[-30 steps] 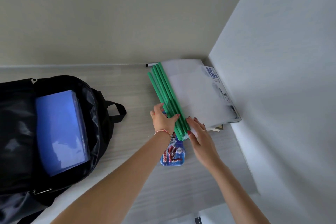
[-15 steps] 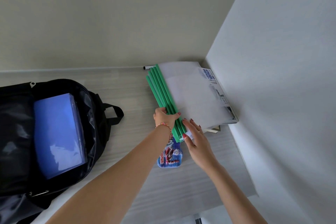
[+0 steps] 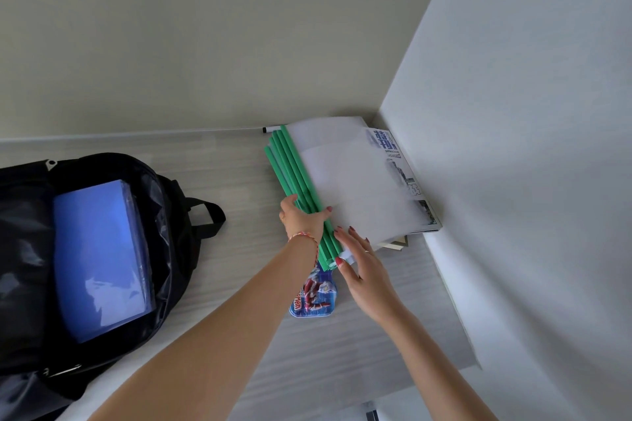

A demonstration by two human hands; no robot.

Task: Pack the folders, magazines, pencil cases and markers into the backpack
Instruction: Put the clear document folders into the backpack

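The left hand (image 3: 301, 217) is clamped on the green spines of the stacked folders (image 3: 345, 181), thumb underneath on the near side and fingers curled over the top; the right hand (image 3: 364, 265) is laid flat with fingers straight against the stack's near corner, gripping nothing; the folders are seen lying on the desk (image 3: 239, 174) by the corner of the walls, on top of the magazines (image 3: 415, 195), with a marker (image 3: 272, 129) just behind and a printed pencil case (image 3: 313, 296) partly underneath; the clear covers are judged light, floppy and slippery, so the stiff spines look the right place to be held, all of them squeezed together; to the left, the black backpack (image 3: 178, 215) is gaping wide, with a blue folder (image 3: 99, 256) already inside the main compartment.
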